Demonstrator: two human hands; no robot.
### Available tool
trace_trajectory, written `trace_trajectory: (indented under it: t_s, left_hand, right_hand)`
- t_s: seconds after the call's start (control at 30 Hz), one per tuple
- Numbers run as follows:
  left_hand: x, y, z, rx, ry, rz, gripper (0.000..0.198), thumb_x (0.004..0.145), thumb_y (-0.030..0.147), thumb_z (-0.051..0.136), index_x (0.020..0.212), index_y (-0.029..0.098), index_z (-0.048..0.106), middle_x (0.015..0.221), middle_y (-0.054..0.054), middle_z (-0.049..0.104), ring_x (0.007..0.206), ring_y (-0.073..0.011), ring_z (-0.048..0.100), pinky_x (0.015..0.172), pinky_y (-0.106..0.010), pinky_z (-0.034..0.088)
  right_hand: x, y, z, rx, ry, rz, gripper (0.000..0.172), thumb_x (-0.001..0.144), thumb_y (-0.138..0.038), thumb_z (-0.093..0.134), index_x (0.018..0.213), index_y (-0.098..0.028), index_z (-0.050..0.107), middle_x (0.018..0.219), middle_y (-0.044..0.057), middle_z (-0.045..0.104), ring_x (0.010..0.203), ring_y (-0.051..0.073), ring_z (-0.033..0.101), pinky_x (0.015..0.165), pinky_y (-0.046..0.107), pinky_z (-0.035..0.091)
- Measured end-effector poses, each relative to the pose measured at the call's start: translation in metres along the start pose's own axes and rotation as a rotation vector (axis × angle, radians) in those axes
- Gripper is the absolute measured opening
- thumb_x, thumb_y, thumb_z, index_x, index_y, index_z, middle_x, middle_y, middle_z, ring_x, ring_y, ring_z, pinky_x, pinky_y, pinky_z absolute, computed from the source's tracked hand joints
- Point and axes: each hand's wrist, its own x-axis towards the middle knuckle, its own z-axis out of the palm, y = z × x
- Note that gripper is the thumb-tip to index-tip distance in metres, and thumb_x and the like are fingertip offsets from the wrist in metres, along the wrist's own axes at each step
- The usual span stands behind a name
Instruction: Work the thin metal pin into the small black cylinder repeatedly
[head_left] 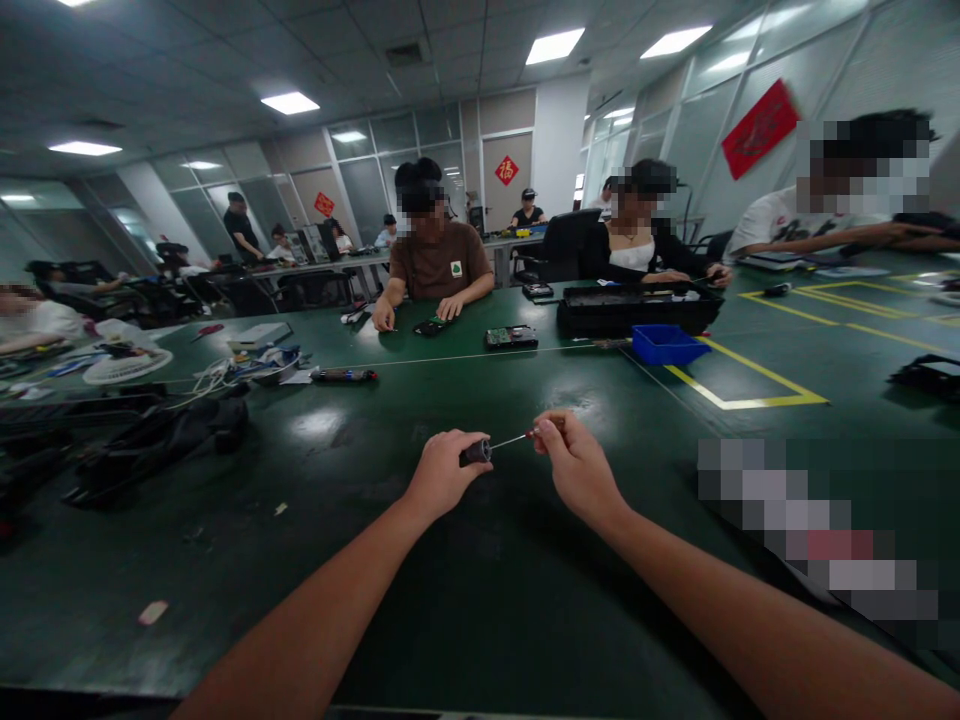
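Observation:
My left hand (pixel 442 472) is closed round the dark handle of a screwdriver (pixel 477 452), held just above the green table (pixel 465 580). A thin metal bit (pixel 510 440) sticks out of the handle toward the right. My right hand (pixel 574 462) pinches the far end of that bit, where a small red part shows between the fingertips. Both forearms reach in from the bottom edge, and the two hands sit close together near the table's middle.
Several people sit along the far and right sides. A black tray (pixel 634 308) and a blue bin (pixel 666 344) lie beyond my hands, beside yellow floor-tape lines (pixel 750 385). Cables, dark bags (pixel 157 440) and a screwdriver (pixel 343 375) lie at the left.

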Motion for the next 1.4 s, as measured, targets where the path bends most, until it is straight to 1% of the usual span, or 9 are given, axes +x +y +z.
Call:
trace_trajectory:
  t_s: [0.5, 0.8, 0.9, 0.97, 1.07, 1.17, 1.23, 1.3, 1.4]
  left_hand:
    - [0.001, -0.004, 0.002, -0.068, -0.012, -0.005, 0.039, 0.080, 0.026, 0.073, 0.119, 0.026, 0.067, 0.109, -0.005, 0.068, 0.102, -0.0243, 0.060, 0.092, -0.039, 0.044]
    - [0.005, -0.008, 0.002, -0.467, 0.159, -0.129, 0.035, 0.082, 0.030, 0.070, 0.116, 0.021, 0.064, 0.111, -0.007, 0.067, 0.099, -0.0215, 0.063, 0.091, -0.036, 0.047]
    - [0.007, -0.009, 0.001, -0.660, 0.163, -0.181, 0.038, 0.087, 0.034, 0.061, 0.123, 0.022, 0.056, 0.106, -0.007, 0.066, 0.087, -0.0181, 0.063, 0.080, -0.033, 0.049]
    - [0.006, -0.007, -0.003, -0.727, 0.132, -0.202, 0.033, 0.090, 0.035, 0.055, 0.119, 0.021, 0.055, 0.091, -0.004, 0.064, 0.075, -0.0161, 0.060, 0.069, -0.029, 0.047]
    - [0.002, 0.001, -0.010, -0.560, 0.058, -0.171, 0.024, 0.090, 0.039, 0.054, 0.102, 0.020, 0.058, 0.071, 0.001, 0.057, 0.064, -0.0154, 0.054, 0.061, -0.027, 0.042]
    - [-0.003, 0.013, -0.015, -0.242, 0.001, -0.039, 0.018, 0.089, 0.036, 0.056, 0.093, 0.020, 0.063, 0.083, -0.003, 0.063, 0.076, -0.0180, 0.059, 0.071, -0.031, 0.045]
    - [-0.006, 0.020, -0.015, -0.070, -0.072, 0.054, 0.018, 0.089, 0.028, 0.053, 0.098, 0.021, 0.067, 0.097, -0.005, 0.066, 0.089, -0.0203, 0.061, 0.080, -0.034, 0.046]
    - [-0.008, 0.025, -0.012, 0.081, -0.161, 0.093, 0.025, 0.091, 0.026, 0.050, 0.107, 0.024, 0.068, 0.102, -0.005, 0.067, 0.092, -0.0214, 0.061, 0.082, -0.035, 0.046]
    - [-0.008, 0.027, -0.004, 0.277, -0.243, 0.080, 0.033, 0.093, 0.040, 0.050, 0.119, 0.026, 0.065, 0.103, -0.006, 0.067, 0.090, -0.0238, 0.063, 0.076, -0.036, 0.047]
  right_hand:
    - [0.001, -0.005, -0.003, -0.154, 0.064, 0.008, 0.026, 0.096, -0.043, 0.041, 0.092, -0.022, 0.057, 0.083, 0.005, 0.066, 0.073, 0.021, 0.059, 0.067, 0.034, 0.042]
    - [0.001, -0.006, -0.004, -0.124, 0.087, 0.017, 0.027, 0.096, -0.043, 0.041, 0.095, -0.022, 0.056, 0.083, 0.005, 0.064, 0.075, 0.021, 0.060, 0.070, 0.034, 0.044]
    - [0.000, -0.007, -0.004, -0.116, 0.084, 0.025, 0.027, 0.097, -0.043, 0.041, 0.096, -0.022, 0.057, 0.084, 0.005, 0.064, 0.076, 0.021, 0.060, 0.071, 0.034, 0.044]
    - [0.000, -0.007, -0.005, -0.120, 0.076, 0.030, 0.027, 0.097, -0.043, 0.041, 0.097, -0.021, 0.057, 0.084, 0.005, 0.064, 0.076, 0.020, 0.059, 0.070, 0.034, 0.043]
    - [0.000, -0.005, -0.004, -0.113, 0.079, 0.028, 0.027, 0.097, -0.043, 0.041, 0.097, -0.021, 0.057, 0.084, 0.005, 0.064, 0.076, 0.020, 0.059, 0.071, 0.034, 0.043]
    - [0.000, -0.003, -0.003, -0.104, 0.085, 0.019, 0.028, 0.097, -0.044, 0.040, 0.096, -0.022, 0.057, 0.083, 0.004, 0.063, 0.076, 0.020, 0.059, 0.071, 0.034, 0.043]
    - [0.001, -0.002, -0.003, -0.099, 0.084, 0.018, 0.028, 0.097, -0.044, 0.040, 0.096, -0.022, 0.057, 0.082, 0.004, 0.063, 0.075, 0.020, 0.059, 0.071, 0.034, 0.043]
    - [0.001, -0.003, -0.003, -0.096, 0.078, 0.022, 0.028, 0.097, -0.044, 0.041, 0.097, -0.022, 0.057, 0.083, 0.004, 0.063, 0.076, 0.020, 0.059, 0.070, 0.034, 0.043]
    - [0.000, -0.004, -0.003, -0.099, 0.080, 0.024, 0.028, 0.097, -0.045, 0.041, 0.097, -0.022, 0.057, 0.083, 0.004, 0.063, 0.076, 0.021, 0.059, 0.070, 0.034, 0.043]
